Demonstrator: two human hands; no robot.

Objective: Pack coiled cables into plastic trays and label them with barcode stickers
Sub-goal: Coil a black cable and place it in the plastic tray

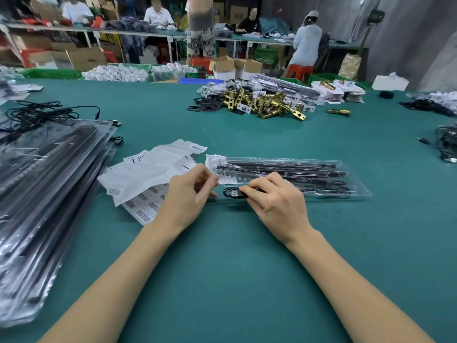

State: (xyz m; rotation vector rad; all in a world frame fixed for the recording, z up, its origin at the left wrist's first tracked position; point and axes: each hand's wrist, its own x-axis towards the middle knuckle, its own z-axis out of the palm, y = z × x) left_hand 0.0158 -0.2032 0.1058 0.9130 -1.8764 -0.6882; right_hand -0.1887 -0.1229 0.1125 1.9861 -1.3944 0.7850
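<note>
Both of our bare forearms are reaching up from the bottom of the frame across the green table. Just past centre, our right hand is pinching a coiled cable by its plug end, fingers curled over it, and is holding it at the near left corner of the clear plastic tray. That tray is lying lengthwise to the right of centre and is holding long dark rods. Our left hand is sitting just beside the tray's left end with its fingers curled and the thumb meeting the fingertips; we cannot tell whether anything is caught between them.

Left of that hand, sheets of barcode stickers are lying flat, partly covered by crumpled white backing paper. Along the left edge of the frame, a tall stack of packed trays is leaning outward, with loose black cables tangled at its far end.

Farther up, right of centre, a heap of brass latch parts is spreading over the table beside more clear packs, and a few more cables are lying at the right edge. Beyond the table, green crates are holding white rolls, and at the top of the frame several people are working at another bench.
</note>
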